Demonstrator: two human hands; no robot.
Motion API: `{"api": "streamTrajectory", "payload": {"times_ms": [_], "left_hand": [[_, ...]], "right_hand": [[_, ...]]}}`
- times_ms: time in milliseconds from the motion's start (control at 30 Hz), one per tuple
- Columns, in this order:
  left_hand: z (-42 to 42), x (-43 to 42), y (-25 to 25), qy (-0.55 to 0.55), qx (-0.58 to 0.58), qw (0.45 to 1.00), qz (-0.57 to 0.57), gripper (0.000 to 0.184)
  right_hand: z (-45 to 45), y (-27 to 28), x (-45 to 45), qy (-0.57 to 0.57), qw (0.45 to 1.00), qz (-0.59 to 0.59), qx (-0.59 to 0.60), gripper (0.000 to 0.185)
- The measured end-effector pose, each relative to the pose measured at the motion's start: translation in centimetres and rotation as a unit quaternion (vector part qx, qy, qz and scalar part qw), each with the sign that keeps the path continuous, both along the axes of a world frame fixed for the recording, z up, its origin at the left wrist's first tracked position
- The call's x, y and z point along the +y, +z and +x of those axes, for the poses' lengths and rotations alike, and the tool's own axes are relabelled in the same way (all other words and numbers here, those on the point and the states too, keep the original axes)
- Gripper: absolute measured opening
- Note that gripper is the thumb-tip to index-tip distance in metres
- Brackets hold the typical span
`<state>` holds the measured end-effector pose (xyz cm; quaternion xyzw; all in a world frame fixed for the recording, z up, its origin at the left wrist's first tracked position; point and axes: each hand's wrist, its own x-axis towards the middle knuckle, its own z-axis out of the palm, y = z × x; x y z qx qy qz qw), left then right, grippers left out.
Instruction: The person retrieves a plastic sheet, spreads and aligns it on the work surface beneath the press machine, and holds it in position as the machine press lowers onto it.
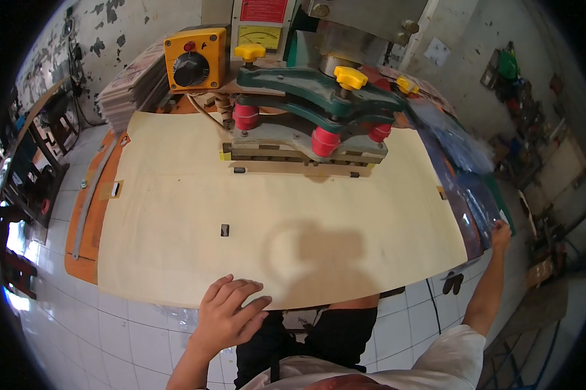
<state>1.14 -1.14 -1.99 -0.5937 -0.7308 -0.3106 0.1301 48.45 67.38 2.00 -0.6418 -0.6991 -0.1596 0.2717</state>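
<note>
My left hand (pixel 233 311) rests at the near edge of a large cream sheet (pixel 176 247), fingers spread and slightly bent, holding nothing. Far to the right, my right hand (pixel 500 234) pinches the edge of a clear plastic sheet (pixel 478 205) in a bluish pile; the fingertips are small in view. The cream sheet covers the worktable. A small dark block (pixel 225 230) and two small dark pieces lie on it. Over its back part stands a press head (pixel 306 153) with red cushions, green arms and yellow knobs, apart from both hands.
A yellow control box (pixel 195 60) with a black dial stands at the back left, beside a stack of printed sheets (pixel 133 88). A metal strip (pixel 94 198) lies along the table's orange left edge. More plastic (pixel 452 136) lies at the back right.
</note>
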Motion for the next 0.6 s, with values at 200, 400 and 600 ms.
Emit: {"api": "streamTrajectory", "payload": {"times_ms": [200, 400, 600], "left_hand": [[0.2, 0.2, -0.3, 0.008, -0.002, 1.0, 0.021, 0.017], [0.2, 0.4, -0.4, 0.015, -0.004, 0.999, 0.031, 0.017], [0.1, 0.4, -0.3, 0.009, -0.006, 1.0, 0.027, 0.018]], "right_hand": [[0.9, -1.2, 3.0, -0.053, 0.997, -0.009, 0.047, 0.027], [0.1, -0.4, 2.2, -0.078, 0.996, -0.015, 0.044, 0.024], [2.9, 2.8, 8.3, 0.035, 0.994, 0.093, -0.052, 0.019]]}}
